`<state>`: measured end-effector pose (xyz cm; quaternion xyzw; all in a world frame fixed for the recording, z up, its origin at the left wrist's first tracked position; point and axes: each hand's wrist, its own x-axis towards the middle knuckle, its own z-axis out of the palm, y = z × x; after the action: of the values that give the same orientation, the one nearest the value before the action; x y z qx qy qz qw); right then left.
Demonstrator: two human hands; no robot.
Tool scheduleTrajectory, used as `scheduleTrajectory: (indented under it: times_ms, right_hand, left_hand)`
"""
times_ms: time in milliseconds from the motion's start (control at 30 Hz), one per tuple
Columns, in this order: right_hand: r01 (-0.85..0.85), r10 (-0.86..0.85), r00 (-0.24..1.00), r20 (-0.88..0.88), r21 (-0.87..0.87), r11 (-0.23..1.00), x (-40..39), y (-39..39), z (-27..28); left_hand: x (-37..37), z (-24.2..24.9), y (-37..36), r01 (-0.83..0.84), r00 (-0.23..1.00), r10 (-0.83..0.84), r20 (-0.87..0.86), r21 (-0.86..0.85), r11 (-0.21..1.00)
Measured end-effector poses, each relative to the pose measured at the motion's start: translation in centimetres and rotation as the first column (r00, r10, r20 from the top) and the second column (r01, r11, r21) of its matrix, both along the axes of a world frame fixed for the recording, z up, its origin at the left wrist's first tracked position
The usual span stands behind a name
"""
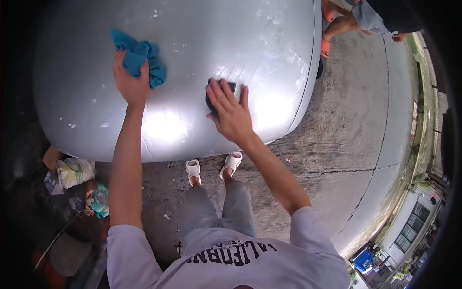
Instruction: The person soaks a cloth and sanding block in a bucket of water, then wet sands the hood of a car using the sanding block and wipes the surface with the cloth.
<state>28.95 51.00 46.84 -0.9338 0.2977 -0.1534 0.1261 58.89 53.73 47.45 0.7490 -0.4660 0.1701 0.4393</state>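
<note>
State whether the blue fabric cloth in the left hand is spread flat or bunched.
Bunched: the blue cloth lies in thick, raised folds about the left hand, not smoothed out over the curved silver-grey panel.

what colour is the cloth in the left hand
Teal blue; the cloth shows in the head view.

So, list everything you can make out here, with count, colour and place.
Curved panel: one, silver, top centre
Cloth: one, blue, upper left on the panel
Block: one, dark, upper middle, mostly covered
White bag: one, white, left
Teal bag: one, teal, left
Concrete ground: one stretch, grey, right
Another person's sandals: two, orange, top right
Window: one, dark, lower right
Shirt: one, pale with dark lettering, bottom
Shorts: one pair, grey, lower middle
Shoes: two, white, centre
Left hand: one, bare, gripping the cloth
Right hand: one, bare, over the block
</note>
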Motion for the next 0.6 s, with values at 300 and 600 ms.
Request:
scheduleTrajectory:
  times_ms: [300, 600]
  right_hand:
    - [0.189, -0.193, 0.98, -0.054, -0.062, 0.98, 2.6, 8.5, -4.3]
    - [0.543, -0.5, 0.832, 0.241, -0.17, 0.822, 2.7, -15.0, 1.5]
  left_hand:
    - [-0.2, 0.8, 0.0, 0.003, 0.992, -0.004, -0.127, -0.014, 1.0]
    - [0.3, 0.6, 0.1, 0.042, 0.996, -0.041, -0.081, 0.019, 0.999]
